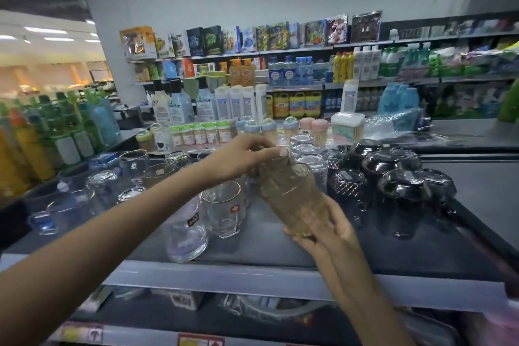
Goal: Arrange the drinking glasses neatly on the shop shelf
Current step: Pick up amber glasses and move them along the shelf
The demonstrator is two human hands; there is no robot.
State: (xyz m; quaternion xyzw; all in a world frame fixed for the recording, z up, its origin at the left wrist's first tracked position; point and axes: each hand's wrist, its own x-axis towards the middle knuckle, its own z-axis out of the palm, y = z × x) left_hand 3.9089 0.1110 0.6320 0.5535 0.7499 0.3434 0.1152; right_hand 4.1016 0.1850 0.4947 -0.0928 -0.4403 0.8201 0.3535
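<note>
View: head camera looking down on a shop shelf [264,244]; clock directions are read from the amber stack, with 12 o'clock pointing away from the person.
Amber stack [289,191]: tinted glasses, apparently two nested, though blur leaves the count uncertain; held tilted in the air above the middle of the shelf, touching no other glassware.
Left hand [241,159]: fingers curled over the upper end of the amber stack, pinching it at the rim.
Right hand [323,226]: fingers wrapped round the lower end, bearing the weight from beneath; the two hands are apart, one at each end.
Clear glasses [223,211]: at 8 to 10 o'clock; some upright, some upturned, unevenly spaced and in no straight row; two gold-rimmed ones stand just beside the stack.
Blue mugs [64,211]: far out at 9 o'clock, loosely grouped.
Upturned tumblers [304,149]: at 12 o'clock, piled in short columns, fairly compact.
Black glasses [401,194]: at 2 to 3 o'clock, upturned and close together; the tidiest group in view.
Jars [200,135]: a row at 11 o'clock behind the glassware, not part of the task.
Free space: bare shelf at 6 o'clock, along the front edge.
Progress (judgement): roughly midway. The right and rear groups look sorted by kind; the amber stack has no place on the shelf yet.
Left to do (judgement): set the amber stack down, then straighten and align the clear glasses on the left.
</note>
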